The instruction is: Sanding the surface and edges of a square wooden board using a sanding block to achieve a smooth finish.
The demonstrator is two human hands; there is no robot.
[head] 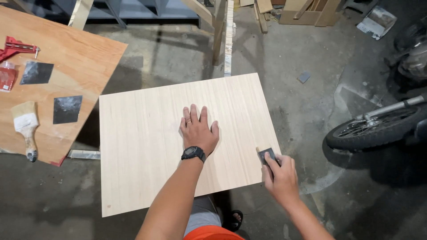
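My left hand (198, 130) lies flat, fingers spread and holding nothing, on the middle of the pale plywood panel (147, 146). My right hand (279, 175) is clenched around a small dark sanding block (267, 155), pressing it against the panel's right edge near the lower corner. The two hands are near each other, not touching. Off to my left, a paintbrush (26, 129) and two dark sandpaper sheets (67, 109) lie on a brown board (89, 53).

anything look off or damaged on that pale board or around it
Nothing stands out. The pale board looks clean and unmarked; the left hand lies flat on it, and the right hand holds a dark sanding block at its right edge. Only scraps litter the concrete floor.
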